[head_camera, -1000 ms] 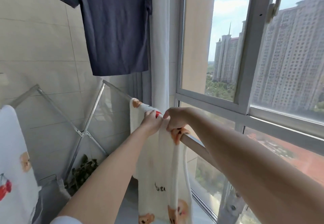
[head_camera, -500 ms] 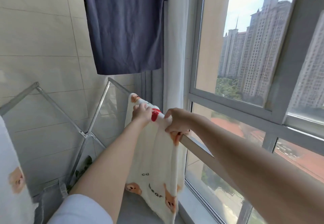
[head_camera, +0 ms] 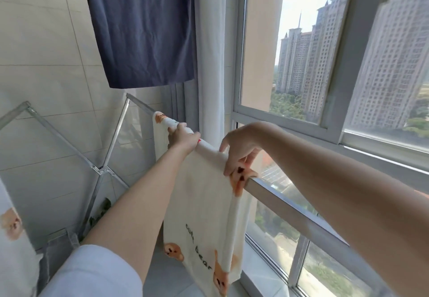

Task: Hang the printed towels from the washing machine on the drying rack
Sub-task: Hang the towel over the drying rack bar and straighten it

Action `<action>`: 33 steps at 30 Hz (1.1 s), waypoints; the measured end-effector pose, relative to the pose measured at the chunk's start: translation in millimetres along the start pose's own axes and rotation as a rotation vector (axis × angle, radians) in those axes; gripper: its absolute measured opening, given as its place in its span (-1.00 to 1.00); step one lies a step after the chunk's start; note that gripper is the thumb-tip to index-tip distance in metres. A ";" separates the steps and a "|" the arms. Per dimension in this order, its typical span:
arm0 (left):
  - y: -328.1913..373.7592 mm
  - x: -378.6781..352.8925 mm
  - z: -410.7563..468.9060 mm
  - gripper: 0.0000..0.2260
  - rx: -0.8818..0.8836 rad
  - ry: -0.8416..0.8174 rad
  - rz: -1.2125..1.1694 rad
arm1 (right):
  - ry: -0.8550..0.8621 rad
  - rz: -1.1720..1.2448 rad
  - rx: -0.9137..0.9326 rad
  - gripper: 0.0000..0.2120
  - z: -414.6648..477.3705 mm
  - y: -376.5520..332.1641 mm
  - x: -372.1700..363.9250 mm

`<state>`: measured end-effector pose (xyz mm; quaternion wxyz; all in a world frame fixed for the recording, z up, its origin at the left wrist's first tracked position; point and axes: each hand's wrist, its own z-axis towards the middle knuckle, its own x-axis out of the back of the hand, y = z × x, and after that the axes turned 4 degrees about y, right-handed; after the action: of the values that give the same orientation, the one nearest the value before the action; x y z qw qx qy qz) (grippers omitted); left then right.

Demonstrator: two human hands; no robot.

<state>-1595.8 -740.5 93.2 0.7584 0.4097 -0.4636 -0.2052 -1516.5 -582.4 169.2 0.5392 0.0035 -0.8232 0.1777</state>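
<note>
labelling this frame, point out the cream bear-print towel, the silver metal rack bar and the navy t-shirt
cream bear-print towel (head_camera: 202, 203): head view, front panel below the bar
silver metal rack bar (head_camera: 285, 206): head view, bare stretch
navy t-shirt (head_camera: 144, 29): head view, middle

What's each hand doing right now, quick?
Left hand: closed on the bear towel over the rack bar.
Right hand: fingertips pinching the towel's near edge.

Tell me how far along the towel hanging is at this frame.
Done: one printed towel already hangs at the left edge. In hand: the bear towel is draped over the rack bar; the left hand grips it on the bar, and the right hand pinches its near edge, apparently spreading it. Left: smoothing and letting go. The washing machine is out of view, so remaining towels are unknown.
</note>
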 end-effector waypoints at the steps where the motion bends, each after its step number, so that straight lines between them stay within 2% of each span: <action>1: 2.8 2.2 -1.9 -0.47 -0.013 0.013 0.000 | -0.018 0.016 -0.015 -0.38 -3.6 1.2 2.1; 8: 29.8 4.1 -84.6 -0.42 -0.056 -0.107 0.076 | -0.098 0.011 -0.109 -0.44 -72.4 35.3 -6.6; 12: 35.4 8.8 -115.5 -0.56 -0.074 -0.245 0.101 | -0.082 0.023 -0.111 -0.48 -103.3 47.0 -10.8; 16: 40.1 7.6 -140.7 -0.78 -0.097 -0.221 0.063 | -0.053 0.031 -0.102 -0.53 -121.4 55.5 -21.7; 19: 42.0 2.2 -156.8 -0.77 -0.102 -0.198 0.048 | -0.070 0.072 -0.104 -0.61 -131.1 58.9 -27.7; 22: 45.8 -1.9 -165.1 -0.77 -0.091 -0.181 0.051 | -0.163 0.270 -0.119 -0.65 -136.6 62.0 -27.9; 25: 54.4 -7.1 -169.4 -0.64 -0.050 -0.145 0.066 | -0.250 0.401 -0.131 -0.73 -138.0 62.5 -31.6; 27: 61.4 -10.2 -173.8 -0.59 -0.012 -0.097 0.069 | -0.220 0.391 -0.123 -0.76 -138.7 60.9 -37.5; 30: 66.7 -11.0 -180.3 -0.51 0.039 -0.091 0.031 | -0.172 0.312 -0.070 -0.63 -141.7 61.5 -45.6; 33: 60.7 -10.8 -184.8 -0.31 0.001 -0.157 -0.103 | -0.158 0.434 -0.021 -0.46 -146.5 72.6 -48.9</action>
<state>-1444.1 -618.1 93.4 0.7079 0.4161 -0.5000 -0.2750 -1380.5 -480.1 156.8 0.4221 -0.1654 -0.8462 0.2799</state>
